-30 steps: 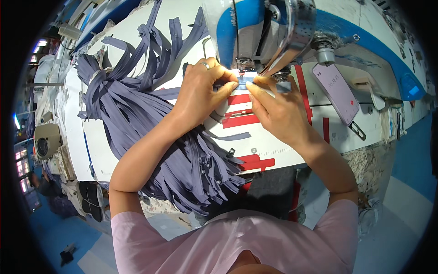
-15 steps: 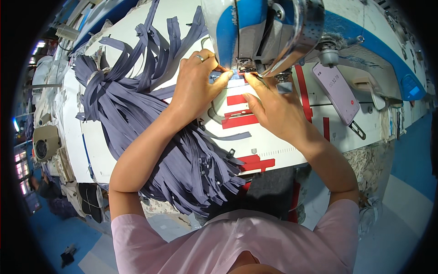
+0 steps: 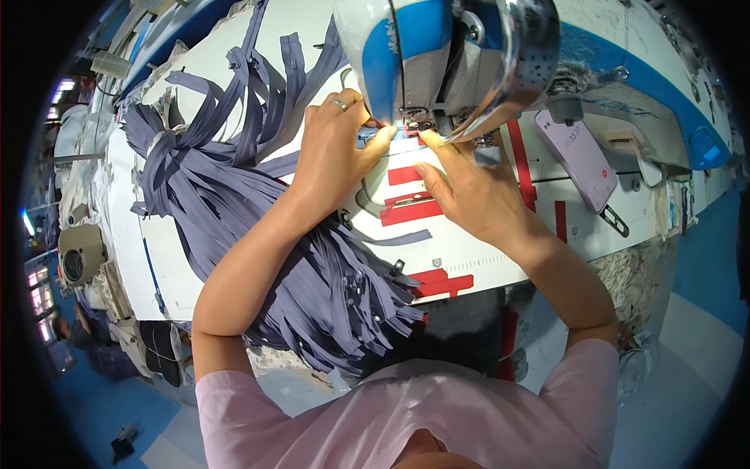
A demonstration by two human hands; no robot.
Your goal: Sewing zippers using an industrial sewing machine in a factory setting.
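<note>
A white and blue sewing machine [image 3: 437, 55] stands over the white table [image 3: 484, 258]. My left hand [image 3: 336, 156], a ring on one finger, pinches a small blue strip [image 3: 373, 139] just left of the needle foot [image 3: 418, 125]. My right hand [image 3: 461, 191] presses fingertips on the same strip right under the foot. Most of the strip is hidden by my fingers and the machine head. A big bundle of grey-purple zippers [image 3: 258, 234] lies under my left forearm and hangs over the table's front edge.
Red tape marks [image 3: 422, 207] are stuck on the table near the needle. A phone [image 3: 582, 156] lies to the right of the machine. More zippers [image 3: 258, 86] fan out at the back left. A beige motor unit [image 3: 78, 254] sits at far left above blue floor.
Both hands have moved up and in under the machine head, closer to the needle foot. The view has tipped nearer to the machine.
</note>
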